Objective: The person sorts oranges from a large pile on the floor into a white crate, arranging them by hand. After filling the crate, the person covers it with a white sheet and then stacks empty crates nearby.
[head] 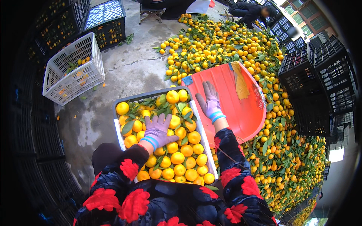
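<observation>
Right in front of me stands a plastic crate (203, 138), white-sided with a dark far rim, filled with orange citrus fruit (177, 158) and green leaves. My left hand (159, 130), in a purple knit glove with a blue cuff, lies flat on the fruit with its fingers spread. Just past the crate's right edge, my right hand (209, 99), gloved the same way, is spread over a red plastic scoop (226, 113); whether it touches the scoop I cannot tell. Neither hand grips anything. Brown tape and worn printing mark the scoop, which rests against the fruit pile.
A large heap of citrus with leaves (220, 50) spreads beyond and to the right. At left are a white crate (76, 82) holding a few fruits and stacked black crates (109, 31). More black crates (316, 84) stand at right. A crouching person (249, 12) is at the heap's far side.
</observation>
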Demonstrator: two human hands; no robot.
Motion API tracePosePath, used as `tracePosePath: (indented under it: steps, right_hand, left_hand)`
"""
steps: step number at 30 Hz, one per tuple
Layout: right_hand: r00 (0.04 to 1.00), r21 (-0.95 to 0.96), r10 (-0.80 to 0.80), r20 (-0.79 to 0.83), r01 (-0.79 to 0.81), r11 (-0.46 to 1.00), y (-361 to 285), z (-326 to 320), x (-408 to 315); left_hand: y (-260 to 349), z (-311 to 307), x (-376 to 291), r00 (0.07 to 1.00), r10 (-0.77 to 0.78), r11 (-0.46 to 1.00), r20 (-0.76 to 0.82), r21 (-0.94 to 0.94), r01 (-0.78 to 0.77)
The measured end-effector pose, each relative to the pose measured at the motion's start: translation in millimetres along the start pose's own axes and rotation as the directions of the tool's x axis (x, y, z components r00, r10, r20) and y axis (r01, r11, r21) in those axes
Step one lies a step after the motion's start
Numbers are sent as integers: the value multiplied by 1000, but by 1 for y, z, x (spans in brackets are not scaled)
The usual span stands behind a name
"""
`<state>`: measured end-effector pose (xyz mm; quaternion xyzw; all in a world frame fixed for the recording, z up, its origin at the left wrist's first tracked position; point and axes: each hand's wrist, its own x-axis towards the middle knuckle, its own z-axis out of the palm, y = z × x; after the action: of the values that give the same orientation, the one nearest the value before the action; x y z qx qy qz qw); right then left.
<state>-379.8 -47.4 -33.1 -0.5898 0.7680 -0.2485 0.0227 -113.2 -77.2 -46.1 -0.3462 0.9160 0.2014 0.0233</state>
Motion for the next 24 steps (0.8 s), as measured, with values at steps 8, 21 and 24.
tracePosePath:
  steps: [8, 21, 24]
  right_hand:
    - [663, 256, 598, -450, -546, 798, 145, -131, -228]
    - [139, 527, 855, -500, -735, 427, 272, -209, -290]
    - [362, 313, 809, -463, -787, 531, 299, -227, -252]
  left_hand:
    - [0, 9, 4, 1000, 16, 998, 3, 57, -16]
    - [-11, 22, 8, 992, 101, 983, -75, 164, -88]
    - [-12, 22, 8, 990, 116, 982, -80, 157, -103]
